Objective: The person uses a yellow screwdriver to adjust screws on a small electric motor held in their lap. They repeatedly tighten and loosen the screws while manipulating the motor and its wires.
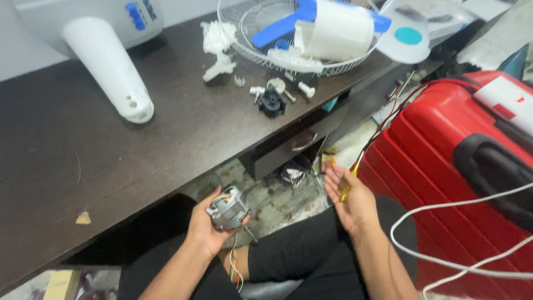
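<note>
1. My left hand [208,225] holds a small grey motor [226,209], fingers wrapped around its body, low in front of me above my lap.
2. Thin coloured wires [235,266] hang from the motor, down past my left wrist.
3. My right hand [350,200] is open, palm up, fingers spread; a yellow-tipped tool [348,180] lies across the palm, and I cannot tell whether any finger closes on it.
4. Red and black leads [388,119] run up from my right hand toward the tabletop edge.
5. The dark tabletop [83,161] lies ahead and to the left of my left hand.
6. On it, far ahead of my left hand, rests a white fan stand [108,66].
7. Ahead of both hands sits a wire fan guard [250,28] holding a blue blade [283,25] and a white housing [338,33].
8. Just on my side of the guard lie small screws and a black part [272,103].
9. A red suitcase [444,161] stands just beside my right hand, on its outer side.
10. A white cable [461,266] loops across the suitcase, near my right forearm.
</note>
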